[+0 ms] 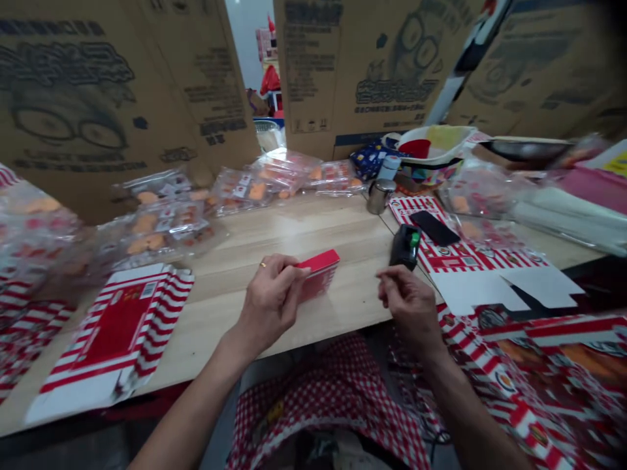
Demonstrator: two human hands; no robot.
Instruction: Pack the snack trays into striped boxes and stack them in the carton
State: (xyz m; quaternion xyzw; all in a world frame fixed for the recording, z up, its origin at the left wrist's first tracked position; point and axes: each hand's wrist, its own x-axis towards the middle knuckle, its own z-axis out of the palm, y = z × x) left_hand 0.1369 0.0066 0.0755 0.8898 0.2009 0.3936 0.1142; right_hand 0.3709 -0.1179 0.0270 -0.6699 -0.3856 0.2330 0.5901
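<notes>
My left hand, with a ring on one finger, grips a small red box by its left end, above the wooden table. My right hand is closed in a pinch near the table's front edge. Whatever lies between its fingertips is too small to make out. Just beyond it stands a black tape dispenser with a green core. The two hands are apart, and the box does not touch the right one.
Flat red-and-white striped cartons lie stacked at left, with more printed cartons at right. A black phone rests on those. Clear bags of orange pieces line the back. A metal cup stands near large cardboard boxes.
</notes>
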